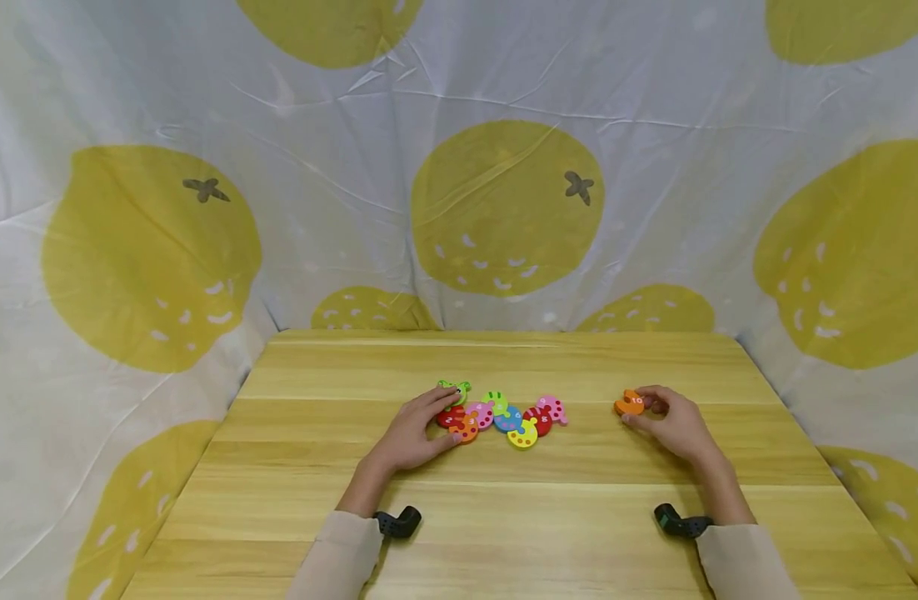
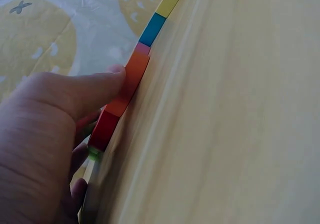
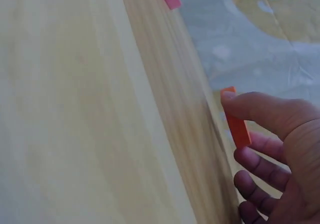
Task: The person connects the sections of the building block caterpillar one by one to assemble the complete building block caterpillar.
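A chain of numbered, interlocking caterpillar puzzle pieces lies on the wooden table. Its green head (image 1: 463, 397) is at the left, followed by a red piece (image 1: 449, 420) and an orange piece (image 1: 466, 432). Beyond come a blue piece (image 1: 507, 419) and a yellow piece (image 1: 522, 437), and a pink piece (image 1: 553, 409) forms the right end. My left hand (image 1: 412, 432) holds the chain's left end, thumb against the orange piece's edge and fingers over the head. Apart from the chain, my right hand (image 1: 680, 423) pinches an orange puzzle piece marked 10 (image 3: 237, 124) between thumb and fingers.
The wooden table (image 1: 534, 533) reaches back to a hanging cloth (image 1: 354, 208) printed with big yellow lemons, which also closes off both sides. Each wrist wears a black camera mount, such as the left one (image 1: 401, 522).
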